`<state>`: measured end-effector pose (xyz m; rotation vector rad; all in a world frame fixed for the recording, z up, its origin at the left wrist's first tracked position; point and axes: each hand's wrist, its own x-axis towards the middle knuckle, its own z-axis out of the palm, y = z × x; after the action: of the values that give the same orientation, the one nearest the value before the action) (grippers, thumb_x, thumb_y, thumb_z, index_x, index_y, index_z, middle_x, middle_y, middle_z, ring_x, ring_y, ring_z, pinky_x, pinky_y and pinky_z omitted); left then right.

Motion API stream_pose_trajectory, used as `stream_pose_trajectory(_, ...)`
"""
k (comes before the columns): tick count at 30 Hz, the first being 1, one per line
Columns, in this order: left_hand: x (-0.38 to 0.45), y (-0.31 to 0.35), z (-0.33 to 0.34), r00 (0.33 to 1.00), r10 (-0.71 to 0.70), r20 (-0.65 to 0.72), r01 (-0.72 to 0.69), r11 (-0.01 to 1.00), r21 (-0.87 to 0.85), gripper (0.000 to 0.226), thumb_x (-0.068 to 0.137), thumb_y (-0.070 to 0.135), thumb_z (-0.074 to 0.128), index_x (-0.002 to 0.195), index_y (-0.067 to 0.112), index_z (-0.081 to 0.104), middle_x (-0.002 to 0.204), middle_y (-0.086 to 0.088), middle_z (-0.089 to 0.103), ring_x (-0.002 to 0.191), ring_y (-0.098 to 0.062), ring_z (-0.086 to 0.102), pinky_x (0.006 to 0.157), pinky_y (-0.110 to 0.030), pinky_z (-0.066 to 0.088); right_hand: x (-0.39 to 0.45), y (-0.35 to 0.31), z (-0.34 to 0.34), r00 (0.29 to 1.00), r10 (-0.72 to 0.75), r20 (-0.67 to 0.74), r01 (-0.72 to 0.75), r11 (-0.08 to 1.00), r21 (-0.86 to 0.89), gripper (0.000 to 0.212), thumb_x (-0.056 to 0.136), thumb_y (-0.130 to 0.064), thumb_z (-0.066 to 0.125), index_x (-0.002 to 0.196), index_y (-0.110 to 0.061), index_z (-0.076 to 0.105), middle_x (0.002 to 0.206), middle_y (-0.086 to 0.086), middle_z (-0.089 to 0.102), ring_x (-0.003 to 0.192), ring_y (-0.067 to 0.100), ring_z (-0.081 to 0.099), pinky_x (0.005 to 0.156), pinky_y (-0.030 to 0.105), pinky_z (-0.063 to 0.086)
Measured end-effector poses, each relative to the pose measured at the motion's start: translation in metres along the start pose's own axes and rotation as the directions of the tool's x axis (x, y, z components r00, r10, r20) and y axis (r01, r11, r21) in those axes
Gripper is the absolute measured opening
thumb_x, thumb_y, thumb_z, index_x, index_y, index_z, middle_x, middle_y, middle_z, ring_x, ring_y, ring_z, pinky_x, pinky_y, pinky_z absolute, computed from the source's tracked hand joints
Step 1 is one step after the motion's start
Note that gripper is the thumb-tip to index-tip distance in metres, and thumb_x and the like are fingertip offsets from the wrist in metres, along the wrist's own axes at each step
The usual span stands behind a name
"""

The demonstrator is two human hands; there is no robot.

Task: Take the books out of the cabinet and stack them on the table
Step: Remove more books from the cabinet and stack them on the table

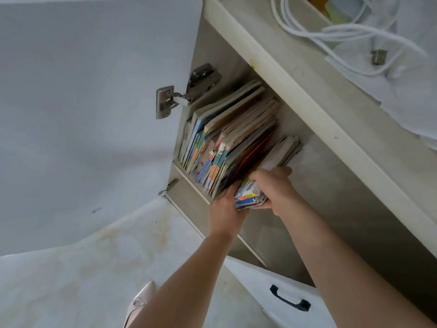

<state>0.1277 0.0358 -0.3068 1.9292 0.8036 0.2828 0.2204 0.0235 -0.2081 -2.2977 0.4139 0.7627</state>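
Note:
A row of thin, colourful books (227, 136) stands upright at the left end of the open cabinet (331, 197). Both my hands reach into it. A small bundle of books (248, 195) at the row's right end is clamped between them. My left hand (225, 209) holds the bundle from below and from the left. My right hand (274, 185) grips its top and right side. The bundle sticks out past the front of the row. The table top (307, 74) runs above the cabinet, with its front edge overhanging.
The cabinet door (94, 114) stands open to the left on metal hinges (184, 91). White cables (343, 31) and white cloth lie on the table top. A drawer with a dark handle (289, 298) sits below at the right. My shoe (139, 301) is on the pale floor.

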Motion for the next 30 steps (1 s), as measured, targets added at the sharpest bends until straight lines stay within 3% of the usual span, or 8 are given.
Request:
stream_pose_trajectory(3, -0.01, -0.001, 0.0, 1.0, 0.013, 0.004, -0.013, 1.0, -0.005, 0.055, 0.076, 0.021, 0.075, 0.128, 0.019, 0.059, 0.103, -0.005, 0.073, 0.089, -0.023, 0.067, 0.074, -0.022, 0.039, -0.007, 0.005, -0.004, 1.0, -0.007, 0.031, 0.008, 0.999, -0.041, 0.043, 0.082, -0.004, 0.059, 0.114, -0.009, 0.031, 0.111, 0.027, 0.052, 0.082, 0.039, 0.064, 0.051, 0.042, 0.059)
stream_pose_trajectory(7, -0.034, -0.01, -0.004, 1.0, 0.008, 0.005, -0.008, 0.999, -0.047, 0.053, 0.072, 0.025, 0.078, 0.123, 0.023, 0.064, 0.098, 0.002, 0.075, 0.081, -0.018, 0.068, 0.074, -0.026, 0.051, -0.026, 0.016, -0.003, 0.997, 0.028, 0.071, -0.023, 0.997, -0.074, 0.042, 0.083, -0.005, 0.06, 0.112, -0.01, 0.029, 0.097, 0.021, 0.048, 0.075, 0.036, 0.063, 0.049, 0.041, 0.058)
stream_pose_trajectory(11, -0.048, -0.03, -0.012, 0.999, 0.013, -0.034, -0.015, 0.998, -0.053, 0.064, 0.062, 0.031, 0.083, 0.122, 0.034, 0.062, 0.095, 0.013, 0.073, 0.08, -0.01, 0.067, 0.067, -0.027, 0.056, -0.044, 0.028, 0.004, 0.986, 0.085, 0.141, -0.084, 0.996, -0.011, 0.05, 0.08, -0.004, 0.064, 0.118, -0.008, 0.032, 0.109, 0.024, 0.053, 0.087, 0.04, 0.063, 0.042, 0.039, 0.057)
stream_pose_trajectory(15, -0.054, -0.044, -0.022, 0.999, -0.023, -0.031, 0.019, 0.994, -0.11, 0.062, 0.059, 0.027, 0.081, 0.117, 0.03, 0.06, 0.104, 0.014, 0.067, 0.09, -0.008, 0.064, 0.072, -0.027, 0.054, -0.055, 0.04, 0.01, 0.974, 0.055, 0.221, -0.066, 0.997, 0.042, 0.049, 0.082, -0.011, 0.065, 0.116, -0.013, 0.03, 0.113, 0.021, 0.051, 0.096, 0.036, 0.061, 0.059, 0.045, 0.061)
stream_pose_trajectory(20, -0.051, -0.039, -0.023, 0.999, -0.029, 0.018, 0.032, 0.971, -0.236, 0.062, 0.062, 0.026, 0.084, 0.119, 0.027, 0.059, 0.105, 0.018, 0.062, 0.09, 0.012, 0.057, 0.069, -0.001, 0.04, -0.055, 0.051, 0.007, 0.965, -0.083, 0.25, 0.09, 0.996, -0.016, 0.057, 0.084, -0.035, 0.064, 0.125, -0.016, 0.03, 0.117, 0.014, 0.059, 0.096, 0.026, 0.066, 0.075, 0.037, 0.06)
stream_pose_trajectory(23, -0.05, -0.041, -0.023, 0.998, -0.046, -0.031, 0.037, 0.969, -0.245, 0.058, 0.066, 0.022, 0.082, 0.119, 0.029, 0.061, 0.099, 0.019, 0.066, 0.086, 0.008, 0.061, 0.069, -0.004, 0.044, -0.047, 0.057, 0.0, 0.935, -0.104, 0.338, 0.102, 0.995, 0.024, 0.06, 0.089, -0.059, 0.05, 0.132, -0.02, 0.032, 0.118, 0.013, 0.061, 0.092, 0.025, 0.07, 0.061, 0.025, 0.059)
stream_pose_trajectory(27, -0.045, -0.049, -0.035, 0.997, -0.072, -0.013, 0.065, 0.952, -0.298, 0.049, 0.072, 0.013, 0.078, 0.118, 0.027, 0.065, 0.084, 0.022, 0.067, 0.077, 0.009, 0.064, 0.063, -0.001, 0.043, -0.013, 0.081, -0.019, 0.975, -0.172, 0.14, 0.167, 0.985, 0.047, 0.026, 0.101, -0.022, 0.042, 0.127, -0.02, 0.041, 0.11, 0.01, 0.064, 0.083, 0.024, 0.069, 0.076, 0.038, 0.057)
stream_pose_trajectory(30, -0.042, -0.058, -0.041, 1.0, -0.002, 0.005, 0.003, 0.96, -0.28, 0.048, 0.072, 0.012, 0.08, 0.115, 0.027, 0.066, 0.089, 0.017, 0.07, 0.083, -0.002, 0.068, 0.068, -0.004, 0.048, 0.012, 0.094, -0.024, 0.946, -0.32, 0.052, 0.324, 0.931, -0.17, 0.069, 0.088, 0.011, 0.048, 0.143, -0.026, 0.028, 0.124, 0.007, 0.057, 0.108, 0.021, 0.058, 0.085, 0.034, 0.051)
